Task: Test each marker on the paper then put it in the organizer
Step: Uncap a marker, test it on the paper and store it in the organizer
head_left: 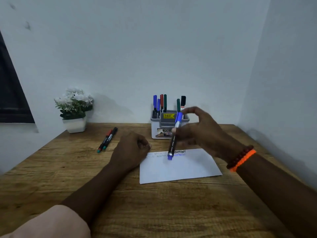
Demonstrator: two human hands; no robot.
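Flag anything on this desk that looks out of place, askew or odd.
Little stands out. Two markers lie loose on the table, left of the paper, outside the organizer. The paper sits slightly askew to the table edge. Nothing looks spilled or damaged.

Single head-worn wide-angle cam; looks fwd and down from above near edge of wooden table (pixel 171 212); faces wall (pixel 154 48) at far side; close enough that both forearms fill lower frame; organizer (pixel 163 127) roughly centre, paper (pixel 180 170) just below; edges curved by lens.
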